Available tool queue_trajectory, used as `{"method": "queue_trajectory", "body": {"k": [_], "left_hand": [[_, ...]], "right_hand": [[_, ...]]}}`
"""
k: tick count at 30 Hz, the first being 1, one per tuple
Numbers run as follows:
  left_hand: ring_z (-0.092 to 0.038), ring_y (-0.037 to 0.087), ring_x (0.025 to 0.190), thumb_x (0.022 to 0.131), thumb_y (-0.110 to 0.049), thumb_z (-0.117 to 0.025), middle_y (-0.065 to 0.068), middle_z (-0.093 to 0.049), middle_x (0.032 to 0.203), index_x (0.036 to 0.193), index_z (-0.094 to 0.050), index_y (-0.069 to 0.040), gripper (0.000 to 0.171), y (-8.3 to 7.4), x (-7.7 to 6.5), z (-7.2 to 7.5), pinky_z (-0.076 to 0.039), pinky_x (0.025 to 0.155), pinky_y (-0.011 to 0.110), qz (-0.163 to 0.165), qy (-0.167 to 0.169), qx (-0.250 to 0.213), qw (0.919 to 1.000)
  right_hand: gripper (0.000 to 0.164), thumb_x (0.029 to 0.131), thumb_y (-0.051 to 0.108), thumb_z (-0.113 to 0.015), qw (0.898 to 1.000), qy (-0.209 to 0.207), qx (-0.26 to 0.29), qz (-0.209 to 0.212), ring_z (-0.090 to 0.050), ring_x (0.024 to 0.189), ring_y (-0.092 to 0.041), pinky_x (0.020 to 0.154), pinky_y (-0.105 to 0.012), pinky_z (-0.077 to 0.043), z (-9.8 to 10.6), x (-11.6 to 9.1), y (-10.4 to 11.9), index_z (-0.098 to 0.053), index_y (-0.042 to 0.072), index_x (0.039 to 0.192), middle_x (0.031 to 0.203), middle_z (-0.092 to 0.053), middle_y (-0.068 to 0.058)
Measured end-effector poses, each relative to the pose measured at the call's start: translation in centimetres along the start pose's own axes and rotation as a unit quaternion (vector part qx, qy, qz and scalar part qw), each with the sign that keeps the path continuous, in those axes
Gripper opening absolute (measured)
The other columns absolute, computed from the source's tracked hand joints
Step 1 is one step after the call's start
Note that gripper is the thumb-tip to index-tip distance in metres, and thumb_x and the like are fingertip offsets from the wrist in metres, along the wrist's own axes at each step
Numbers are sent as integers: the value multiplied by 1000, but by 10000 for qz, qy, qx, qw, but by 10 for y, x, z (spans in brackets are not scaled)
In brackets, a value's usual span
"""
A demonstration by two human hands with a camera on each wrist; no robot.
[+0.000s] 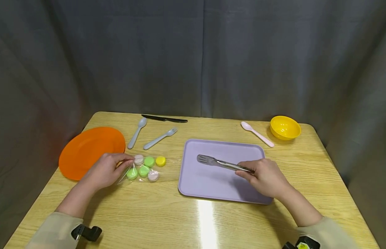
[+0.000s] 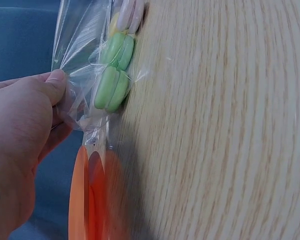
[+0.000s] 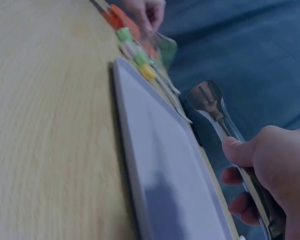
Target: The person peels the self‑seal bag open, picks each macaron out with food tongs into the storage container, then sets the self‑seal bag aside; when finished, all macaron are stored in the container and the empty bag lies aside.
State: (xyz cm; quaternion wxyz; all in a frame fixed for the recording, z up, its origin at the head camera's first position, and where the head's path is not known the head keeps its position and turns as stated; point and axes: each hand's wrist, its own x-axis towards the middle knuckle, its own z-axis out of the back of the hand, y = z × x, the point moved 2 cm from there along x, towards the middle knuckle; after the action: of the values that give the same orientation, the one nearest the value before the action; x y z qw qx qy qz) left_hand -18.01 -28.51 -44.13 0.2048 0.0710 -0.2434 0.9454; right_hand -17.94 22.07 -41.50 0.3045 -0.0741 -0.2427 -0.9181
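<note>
Metal tongs [image 1: 222,164], gripped by the right hand [image 1: 267,178], hang over the near lilac tray [image 1: 202,186]; to its left, the left hand [image 1: 107,169] pinches a clear bag [image 1: 140,178], six macarons [image 1: 143,171] seemingly all inside. Farther lies a grey fork [image 1: 155,141].

I see a plain pale beige left sleeve [image 1: 53,231] ending on the forearm, a small black left mount [image 1: 91,233] with a rounded end at its cuff. The right sleeve [image 1: 329,235] looks the same to me; its black right mount [image 1: 310,241] shows a bright yellow-green patch [image 1: 303,246]. Left hand [image 1: 107,170] and right hand [image 1: 267,175] are bare.
</note>
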Motion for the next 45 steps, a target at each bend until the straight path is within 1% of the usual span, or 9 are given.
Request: {"method": "queue_trajectory", "body": {"k": [7,17,20,23,26,30,32,37,45], "left_hand": [[-74,24,97,100,-14,-76,4,-79,107,115,-81,-7,17,1,1,-2,-60,87,50,-56,-85,-15,9999],[-74,20,95,98,-11,-78,1,-79,104,112,-81,-8,14,1,1,-3,-60,85,48,-210,-189,-127,9995],[-73,19,94,98,-12,-78,0,-79,104,112,-81,-8,14,0,1,-2,-61,85,47,-175,-177,-142,9996],[-73,19,95,98,-12,-78,0,-79,104,111,-82,-9,14,-1,1,-2,-60,86,47,-157,-181,-158,9996],[-73,20,95,98,-11,-78,0,-79,103,111,-82,-9,14,-2,1,-2,-60,86,48,-188,-217,-178,9994],[-73,19,94,98,-9,-77,0,-79,103,111,-82,-9,13,-3,0,-1,-60,85,49,-252,-273,-175,9992],[-73,19,94,98,-9,-77,-1,-79,103,111,-82,-9,13,-3,0,-1,-60,85,48,-256,-288,-180,9991],[-73,19,94,98,-9,-77,-1,-79,104,111,-82,-9,14,-2,0,-1,-61,84,48,-249,-306,-203,9990],[-73,17,93,97,-8,-78,-1,-79,103,110,-82,-9,13,0,0,-1,-61,82,46,-271,-346,-152,9989]], "right_hand": [[5,96,28,-82,9985,76,-104,534,-41,55,2,51,-27,-37,-23,20,18,-79,24,95,66,-53,25],[14,97,30,-81,9954,161,-286,896,-45,58,-3,53,-31,-41,-48,52,43,-72,24,86,69,-57,16],[23,98,31,-78,9939,265,-283,1033,-42,57,-3,51,-30,-38,-56,60,51,-66,25,80,65,-53,16],[20,99,33,-78,9929,327,-333,1098,-45,59,-4,51,-31,-40,-62,66,59,-68,24,84,68,-55,16],[16,98,37,-78,9925,435,-433,1053,-59,67,-8,56,-37,-49,-66,70,64,-77,21,99,80,-68,12],[39,96,42,-79,9931,655,-483,839,-70,81,-15,66,-43,-56,-69,73,67,-77,12,121,96,-76,6],[46,95,44,-80,9938,727,-460,700,-70,81,-16,68,-45,-57,-70,74,68,-75,10,126,96,-76,6],[54,94,44,-81,9956,715,-399,462,-72,85,-18,72,-47,-58,-73,76,68,-71,6,131,102,-77,4],[43,97,43,-78,9956,590,-518,520,-72,83,-20,71,-47,-58,-78,82,69,-74,9,124,97,-76,4]]}}
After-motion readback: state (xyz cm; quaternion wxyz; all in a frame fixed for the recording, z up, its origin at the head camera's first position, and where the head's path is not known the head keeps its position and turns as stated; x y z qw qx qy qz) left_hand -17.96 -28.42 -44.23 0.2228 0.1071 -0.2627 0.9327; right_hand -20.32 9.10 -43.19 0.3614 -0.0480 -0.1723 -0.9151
